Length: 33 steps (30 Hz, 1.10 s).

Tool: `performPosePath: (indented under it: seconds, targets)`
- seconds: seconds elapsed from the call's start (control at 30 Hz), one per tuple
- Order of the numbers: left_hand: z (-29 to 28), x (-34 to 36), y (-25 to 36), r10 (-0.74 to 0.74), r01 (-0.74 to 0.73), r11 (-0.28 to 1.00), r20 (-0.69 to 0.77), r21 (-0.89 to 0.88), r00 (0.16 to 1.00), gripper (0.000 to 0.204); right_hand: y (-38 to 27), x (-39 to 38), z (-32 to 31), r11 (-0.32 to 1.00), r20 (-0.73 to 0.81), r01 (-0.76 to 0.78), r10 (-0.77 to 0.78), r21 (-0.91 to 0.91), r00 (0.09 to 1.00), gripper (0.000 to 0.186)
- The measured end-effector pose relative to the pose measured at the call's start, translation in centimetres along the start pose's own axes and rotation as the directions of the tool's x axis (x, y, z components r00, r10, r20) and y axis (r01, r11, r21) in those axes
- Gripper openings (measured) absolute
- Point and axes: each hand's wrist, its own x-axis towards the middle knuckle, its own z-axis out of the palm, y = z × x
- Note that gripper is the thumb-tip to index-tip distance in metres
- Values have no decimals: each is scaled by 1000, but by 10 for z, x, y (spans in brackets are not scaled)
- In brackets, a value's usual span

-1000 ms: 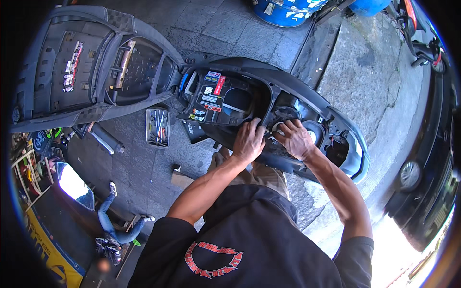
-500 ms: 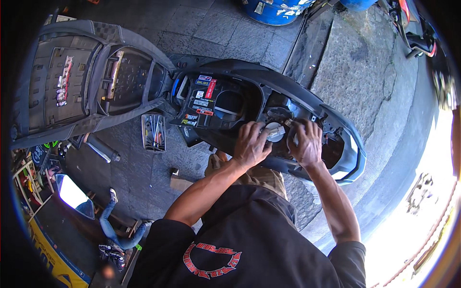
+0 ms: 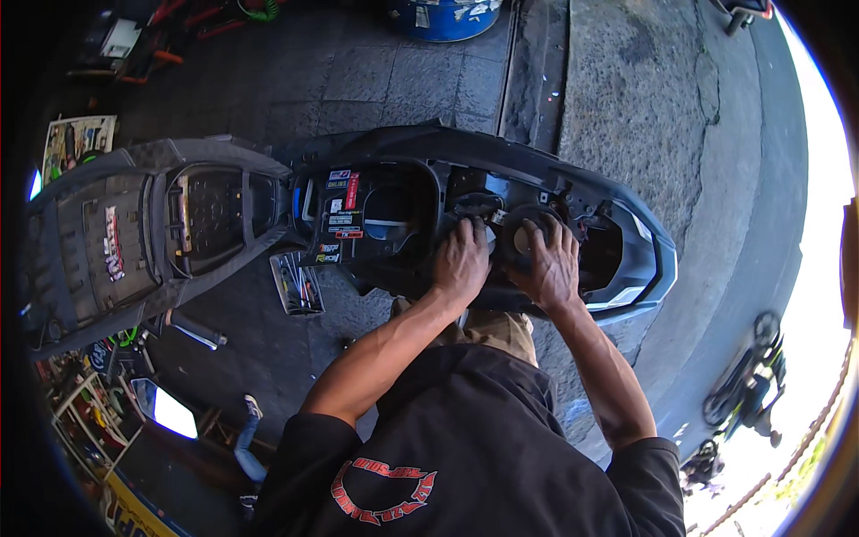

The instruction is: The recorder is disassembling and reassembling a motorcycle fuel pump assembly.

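The scooter (image 3: pixel 501 148) in front of me has its rear body opened. My right hand (image 3: pixel 550 268) has its fingers curled over a black round ring-like part (image 3: pixel 517 220), with a paler disc showing inside it. To its left, my left hand (image 3: pixel 463 259) reaches into the same opening with bent fingers, beside a small pale grey piece (image 3: pixel 490 236). What the left fingertips grip is hidden. A small light connector (image 3: pixel 497 217) sits just beyond them. The black storage compartment (image 3: pixel 322 210) with several stickers lies left of my hands.
The raised seat (image 3: pixel 148 192) shows its underside at the left. Below it are a tray of tools (image 3: pixel 298 285) and a cylindrical part (image 3: pixel 197 331). A blue drum (image 3: pixel 443 20) stands at the far side. Another person's leg (image 3: pixel 249 447) is at lower left; a motorcycle (image 3: pixel 747 376) is on the road.
My view has shifted, moving the scooter slightly left in it. The black ring-like part now shows under my right hand. The pale connector by my left hand is less visible.
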Motion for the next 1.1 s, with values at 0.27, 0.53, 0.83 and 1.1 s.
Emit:
performPosePath:
  seconds: [0.27, 0.53, 0.83, 1.1]
  targets:
    - [-7, 8, 0, 85, -85, 996, 19, 11, 996, 68, 51, -21, -53, 991, -401, -75, 113, 108, 909, 57]
    - [-10, 9, 0, 100, -93, 992, 85, -82, 991, 71, 94, -42, -76, 953, -568, -299, 266, 36, 779, 52]
    - [-11, 12, 3, 105, -104, 994, 131, -18, 986, 71, 104, -48, -74, 936, -605, -315, 343, 156, 718, 48]
    - [3, 1, -8, 194, -196, 980, -52, -32, 980, 70, 104, -44, -74, 931, -603, -346, 346, 121, 719, 43]
